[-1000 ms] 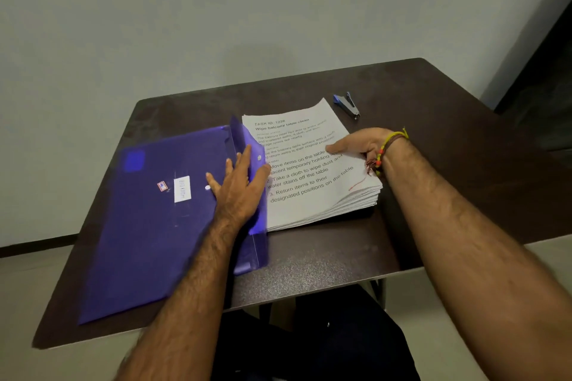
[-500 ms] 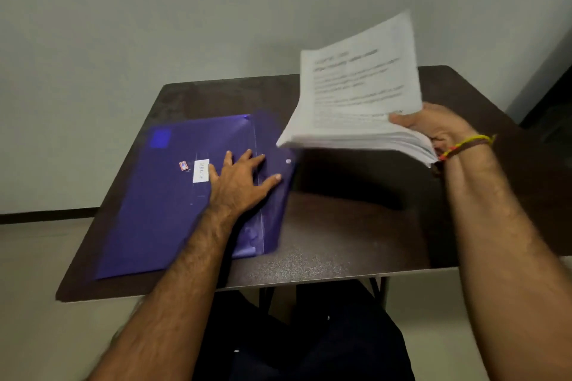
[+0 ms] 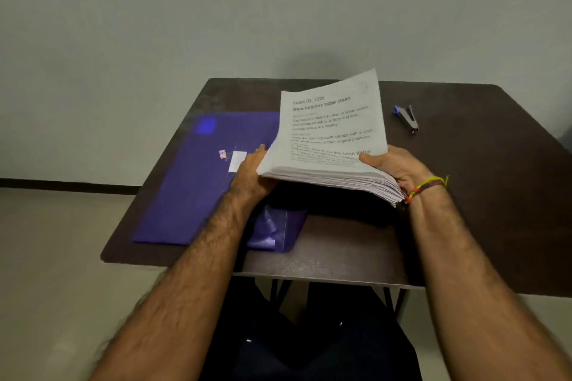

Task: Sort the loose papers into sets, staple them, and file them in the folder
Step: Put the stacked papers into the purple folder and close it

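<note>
A person seated at a dark brown rectangular worktop [image 3: 464,195] holds a thick stack of loose white printed papers [image 3: 332,136] clear of the surface, above the near middle of the worktop and partly over the right end of a flat translucent purple plastic folder [image 3: 198,189]. The right hand [image 3: 397,168], a yellow and red braided thread band [image 3: 428,184] at its wrist, grips the stack's near right corner, thumb on the top sheet and fingers hidden beneath. The left hand [image 3: 252,175] meets the stack at its near left edge; its fingers run under the paper, so whether it pinches the sheets or only props them from below cannot be told. The stack tilts up toward the wall, its top sheet headed "Wipe balcony table clean", and the near edges fan out unevenly at the right. So many sheets likely weigh enough to sag and shear, and unbound smooth paper tends to slide sheet on sheet; a hold at two opposite edges, thumbs on top and fingers spread below, looks the safer way to carry it, and squaring the edges against the worktop would probably help before any counting into sets. The folder lies flat at the left, a white label [image 3: 237,161] on its cover, its thin flap crumpled at the near edge; it appears floppy and slick. A small blue and dark metal stapler [image 3: 407,117] rests well apart, at the far right.
</note>
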